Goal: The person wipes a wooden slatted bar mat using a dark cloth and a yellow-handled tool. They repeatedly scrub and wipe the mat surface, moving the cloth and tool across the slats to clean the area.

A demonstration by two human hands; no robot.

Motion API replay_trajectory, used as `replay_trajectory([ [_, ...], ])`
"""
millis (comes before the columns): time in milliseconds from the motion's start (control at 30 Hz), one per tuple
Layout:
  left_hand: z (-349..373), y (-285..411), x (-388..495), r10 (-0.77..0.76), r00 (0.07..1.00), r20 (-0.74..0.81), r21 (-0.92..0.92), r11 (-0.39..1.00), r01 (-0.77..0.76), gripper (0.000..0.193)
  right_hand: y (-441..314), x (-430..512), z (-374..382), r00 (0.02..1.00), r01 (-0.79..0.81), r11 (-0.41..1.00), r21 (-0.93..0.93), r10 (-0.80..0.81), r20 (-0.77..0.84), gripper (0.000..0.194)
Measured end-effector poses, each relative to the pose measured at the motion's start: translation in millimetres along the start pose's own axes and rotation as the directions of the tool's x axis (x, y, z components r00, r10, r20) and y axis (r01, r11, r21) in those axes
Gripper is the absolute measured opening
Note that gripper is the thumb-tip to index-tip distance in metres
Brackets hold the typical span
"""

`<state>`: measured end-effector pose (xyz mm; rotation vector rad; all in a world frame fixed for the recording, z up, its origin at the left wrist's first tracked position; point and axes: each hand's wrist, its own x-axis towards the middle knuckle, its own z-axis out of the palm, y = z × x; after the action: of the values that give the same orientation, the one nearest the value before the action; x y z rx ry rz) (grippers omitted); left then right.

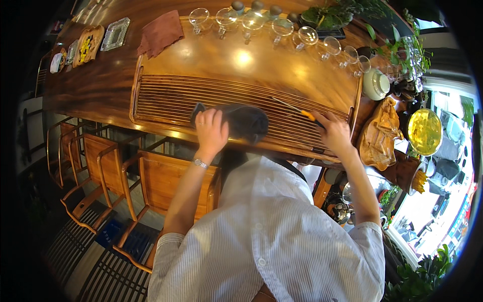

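My left hand (212, 132) rests on the left end of a dark grey cloth (243, 120), which lies bunched on the slatted part of a wooden tea tray (181, 92). Whether its fingers grip the cloth cannot be told. In my right hand (334, 132) is a screwdriver-like tool (307, 114) with an orange and black handle. Its thin metal shaft points up and left over the slats, near the tray's right side.
Several glass cups (253, 22) line the tray's far edge, beside a reddish-brown cloth (162, 33). A pale green bowl (376, 83), a carved wooden piece (381, 134) and a yellow dish (425, 132) stand right. Wooden chairs (169, 181) are at the lower left.
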<state>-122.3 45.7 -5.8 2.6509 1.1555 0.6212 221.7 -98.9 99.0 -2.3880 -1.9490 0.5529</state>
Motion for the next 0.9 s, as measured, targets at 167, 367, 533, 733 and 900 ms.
replay_trajectory([
  [167,-4,-5,1,0.036,0.999,0.038,-0.06,0.998,-0.034,0.043,19,21,-22,0.978,0.207,0.972,-0.114,-0.21,-0.014,0.054],
  [367,-3,-10,1,0.058,0.998,0.033,-0.082,0.995,-0.056,0.047,9,55,-43,0.954,0.298,0.935,-0.193,-0.283,0.1,0.054],
  [533,-3,-11,3,0.055,0.998,0.025,-0.091,0.994,-0.052,0.045,-6,74,-50,0.918,0.395,0.866,-0.306,-0.385,0.096,0.062],
  [733,-4,-11,2,0.035,0.997,0.072,-0.09,0.996,-0.028,0.045,-37,83,-55,0.887,0.446,0.77,-0.456,-0.447,0.113,0.051],
  [900,-2,-12,1,0.045,0.996,0.073,-0.08,0.996,-0.04,0.043,-30,72,-62,0.869,0.493,0.737,-0.461,-0.436,0.233,0.06],
])
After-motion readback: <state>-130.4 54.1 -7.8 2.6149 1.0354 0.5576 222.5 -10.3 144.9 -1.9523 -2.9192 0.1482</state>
